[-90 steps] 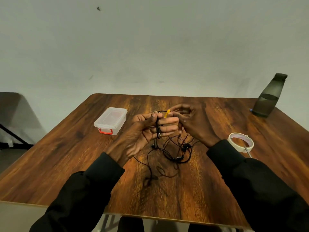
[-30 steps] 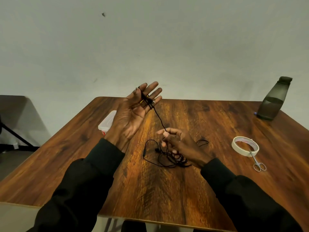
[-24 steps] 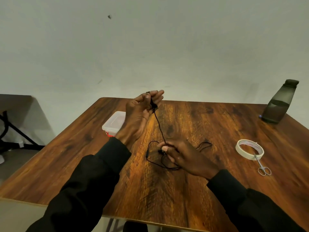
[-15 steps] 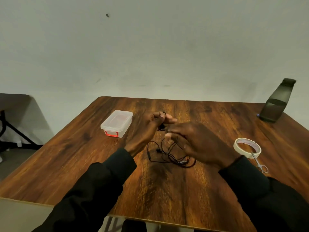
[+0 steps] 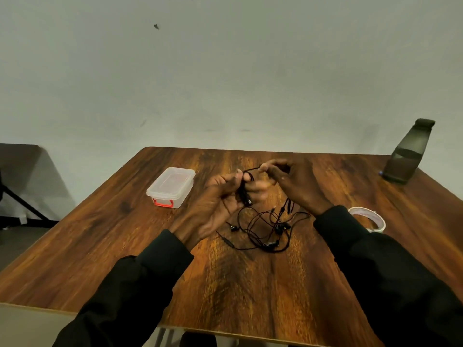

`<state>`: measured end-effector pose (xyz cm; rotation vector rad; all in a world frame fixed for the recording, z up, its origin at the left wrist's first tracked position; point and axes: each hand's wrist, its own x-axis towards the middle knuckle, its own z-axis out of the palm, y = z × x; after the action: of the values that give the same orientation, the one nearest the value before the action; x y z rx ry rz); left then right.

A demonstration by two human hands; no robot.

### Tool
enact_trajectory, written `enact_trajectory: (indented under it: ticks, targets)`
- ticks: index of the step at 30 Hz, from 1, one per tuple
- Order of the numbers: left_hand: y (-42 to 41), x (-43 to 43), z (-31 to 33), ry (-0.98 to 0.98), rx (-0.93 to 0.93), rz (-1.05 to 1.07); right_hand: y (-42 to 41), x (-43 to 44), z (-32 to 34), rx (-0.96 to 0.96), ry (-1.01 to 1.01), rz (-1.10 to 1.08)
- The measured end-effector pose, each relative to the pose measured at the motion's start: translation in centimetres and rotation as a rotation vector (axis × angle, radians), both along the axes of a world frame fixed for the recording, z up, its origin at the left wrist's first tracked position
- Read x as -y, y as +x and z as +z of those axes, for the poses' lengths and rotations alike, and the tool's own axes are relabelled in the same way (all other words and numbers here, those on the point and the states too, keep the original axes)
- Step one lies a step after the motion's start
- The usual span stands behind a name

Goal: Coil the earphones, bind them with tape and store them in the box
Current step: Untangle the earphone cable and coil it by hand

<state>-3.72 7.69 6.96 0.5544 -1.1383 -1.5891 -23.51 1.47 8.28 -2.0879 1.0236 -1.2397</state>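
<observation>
Black wired earphones (image 5: pixel 265 231) stretch between a person's two hands above a dark wood-grain surface (image 5: pixel 250 284). Most of the thin cable lies in a loose tangle on the wood, just below and nearer than the fingers. The left hand (image 5: pixel 220 196) clamps a short bundle of cable between its thumb and fingers (image 5: pixel 256 189), and a strand drops from there to the tangle. The right hand (image 5: pixel 293 186), just right of the left-hand fingers and close to them, pinches a short arc of the same cable at its fingertips (image 5: pixel 264 168). A clear rectangular plastic box with a red latch (image 5: pixel 171 186), lid on, sits well left of the fingers. A pale roll of tape (image 5: pixel 370 219) lies to their right, partly behind the black right sleeve (image 5: pixel 375 266). A dark translucent bottle (image 5: pixel 408 154) stands farther right and beyond, near the surface's far corner.
</observation>
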Motion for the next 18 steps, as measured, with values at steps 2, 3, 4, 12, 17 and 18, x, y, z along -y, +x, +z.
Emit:
enact_trajectory:
  ticks: [2, 3, 4, 12, 17, 18]
  targets:
    - [0.2, 0.3, 0.8, -0.020, -0.135, -0.059, 0.3, -0.6, -1.5, -0.044, 0.123, 0.106]
    - [0.2, 0.5, 1.2, -0.036, -0.183, -0.073, 0.5, -1.0, -2.1, -0.061, 0.155, 0.154]
    - [0.3, 0.6, 1.5, -0.054, -0.205, -0.064, 0.7, -1.5, -2.6, -0.057, 0.190, 0.209]
    - [1.7, 2.3, 1.9, -0.192, -0.069, 0.289, 2.3, -5.5, -4.2, -0.221, 0.136, 0.377]
    - [1.1, 2.3, -0.1, -0.325, 0.432, 0.535, 2.0, -7.0, -1.5, -0.512, -0.145, 0.242]
    - [1.1, 2.2, -0.5, -0.341, 0.489, 0.547, 1.8, -7.0, -0.7, -0.562, -0.207, 0.188]
